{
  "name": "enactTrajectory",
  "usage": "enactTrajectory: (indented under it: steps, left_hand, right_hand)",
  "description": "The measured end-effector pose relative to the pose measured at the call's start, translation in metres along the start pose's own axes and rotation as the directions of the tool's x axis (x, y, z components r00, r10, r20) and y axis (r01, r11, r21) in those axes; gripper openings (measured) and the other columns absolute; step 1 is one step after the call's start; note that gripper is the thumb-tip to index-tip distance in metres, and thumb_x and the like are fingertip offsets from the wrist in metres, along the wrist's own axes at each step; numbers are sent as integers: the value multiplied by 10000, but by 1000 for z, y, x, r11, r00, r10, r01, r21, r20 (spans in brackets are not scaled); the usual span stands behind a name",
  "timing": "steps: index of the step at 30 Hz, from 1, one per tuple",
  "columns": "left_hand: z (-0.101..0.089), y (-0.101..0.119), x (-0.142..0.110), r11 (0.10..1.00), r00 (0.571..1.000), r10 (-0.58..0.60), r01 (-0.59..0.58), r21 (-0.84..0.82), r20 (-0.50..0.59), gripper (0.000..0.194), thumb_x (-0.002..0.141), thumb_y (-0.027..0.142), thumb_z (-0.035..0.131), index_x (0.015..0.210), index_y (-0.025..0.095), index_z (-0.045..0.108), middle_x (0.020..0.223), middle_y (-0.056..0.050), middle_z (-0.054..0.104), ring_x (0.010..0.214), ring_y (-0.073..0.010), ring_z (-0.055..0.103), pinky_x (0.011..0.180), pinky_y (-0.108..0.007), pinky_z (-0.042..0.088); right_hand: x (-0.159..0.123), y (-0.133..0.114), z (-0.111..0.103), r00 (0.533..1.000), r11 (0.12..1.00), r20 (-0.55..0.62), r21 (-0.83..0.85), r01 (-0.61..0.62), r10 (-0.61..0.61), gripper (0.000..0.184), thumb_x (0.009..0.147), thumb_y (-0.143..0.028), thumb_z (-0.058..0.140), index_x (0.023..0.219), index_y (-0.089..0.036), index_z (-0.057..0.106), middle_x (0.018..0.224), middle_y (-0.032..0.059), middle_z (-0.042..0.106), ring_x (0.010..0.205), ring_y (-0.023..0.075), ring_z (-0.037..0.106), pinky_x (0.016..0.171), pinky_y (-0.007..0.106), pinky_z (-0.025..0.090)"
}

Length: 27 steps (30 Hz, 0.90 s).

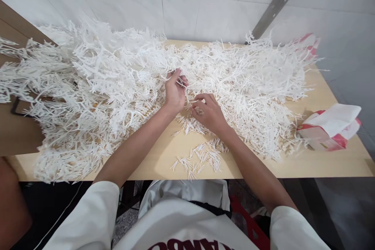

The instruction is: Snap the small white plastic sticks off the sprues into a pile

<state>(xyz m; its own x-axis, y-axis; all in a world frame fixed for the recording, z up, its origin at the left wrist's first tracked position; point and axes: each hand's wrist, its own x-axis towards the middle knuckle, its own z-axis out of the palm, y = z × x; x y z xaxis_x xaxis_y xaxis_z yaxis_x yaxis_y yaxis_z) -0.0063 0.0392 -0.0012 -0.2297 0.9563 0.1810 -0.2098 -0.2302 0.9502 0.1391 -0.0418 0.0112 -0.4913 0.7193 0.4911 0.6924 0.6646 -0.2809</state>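
My left hand is raised over the middle of the table, palm partly turned up and fingers curled around a thin white branched sprig. Close by on the right, the fingertips of my right hand pinch together at the sprig's lower end; the exact grip is partly hidden. Large branched white sprigs heap up to the left of my hands. Behind and to the right spreads a pile of similar white pieces. Short loose white bits lie on the tabletop below my right hand.
The pale wooden table stands against a tiled wall. A red-and-white tissue packet sits at the right, and another pink-and-white packet behind. Cardboard is at the left; a metal post slants at the back.
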Motion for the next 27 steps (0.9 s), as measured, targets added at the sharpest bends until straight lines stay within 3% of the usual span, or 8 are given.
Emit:
enactTrajectory:
  steps: [4, 7, 9, 11, 15, 18, 22, 27]
  left_hand:
    - [-2, 5, 4, 994, 997, -64, 59, -87, -49, 236, 939, 458, 452, 950, 231, 515, 727, 12, 575, 670, -62, 599, 621, -205, 478]
    - [1, 8, 0, 995, 997, -80, 79, -66, -9, 264, 935, 483, 448, 938, 228, 514, 744, 10, 585, 691, -65, 609, 621, -204, 480]
    - [2, 10, -3, 996, 995, -75, 78, -37, 63, 283, 920, 506, 469, 921, 228, 521, 745, 12, 589, 685, -67, 608, 599, -205, 470]
    - [2, 12, -6, 996, 989, -84, 87, -24, 119, 270, 899, 495, 518, 912, 226, 536, 735, 14, 590, 651, -66, 593, 542, -203, 436]
    - [2, 8, -9, 990, 987, -104, 114, -77, 124, 232, 841, 432, 630, 934, 226, 578, 807, 11, 616, 628, -51, 559, 470, -195, 360]
    - [2, 0, -14, 981, 987, -122, 136, -136, 106, 266, 779, 430, 699, 909, 215, 611, 787, 25, 605, 594, -33, 518, 491, -179, 369]
    - [1, -4, -26, 987, 977, -107, 126, -100, 182, 320, 752, 468, 713, 902, 194, 643, 729, 26, 619, 569, -35, 520, 513, -173, 392]
    - [1, 5, -35, 990, 886, 89, -130, 60, 454, 324, 787, 486, 669, 855, 170, 640, 751, 2, 637, 684, -79, 582, 653, -214, 465]
  right_hand:
    - [-4, -24, 1, 981, 988, 133, 82, 128, -138, 253, 956, -305, 429, 914, -190, 651, 808, 31, 672, 772, 140, 596, 746, 288, 459]
    - [-10, -53, 9, 842, 880, 278, 259, 398, -462, 332, 966, -419, 402, 1155, -249, 617, 1182, 35, 667, 1135, 154, 569, 937, 322, 431]
    - [-12, -59, 14, 781, 852, 348, 297, 432, -518, 370, 976, -404, 380, 1253, -245, 567, 1326, 50, 594, 1251, 158, 507, 1015, 342, 396]
    - [-10, -49, 18, 775, 859, 376, 290, 422, -508, 363, 985, -330, 375, 1295, -235, 540, 1376, 48, 563, 1301, 163, 475, 1030, 358, 399]
    - [-3, -1, 17, 910, 941, 255, 183, 286, -326, 323, 959, -183, 385, 1174, -184, 628, 1303, 76, 623, 1224, 186, 557, 1004, 387, 458]
    - [-1, 23, 10, 998, 991, 24, 120, 62, -66, 257, 931, -193, 444, 1001, -200, 691, 1055, 57, 731, 1010, 181, 664, 886, 354, 521]
    - [-1, 22, -4, 950, 970, -234, 179, -167, 206, 239, 928, -308, 494, 1090, -249, 658, 891, 19, 714, 772, 132, 651, 749, 296, 532]
    - [2, 18, -7, 898, 903, -213, 288, -319, 385, 301, 923, -453, 487, 1125, -284, 632, 997, 32, 686, 778, 125, 632, 673, 278, 525]
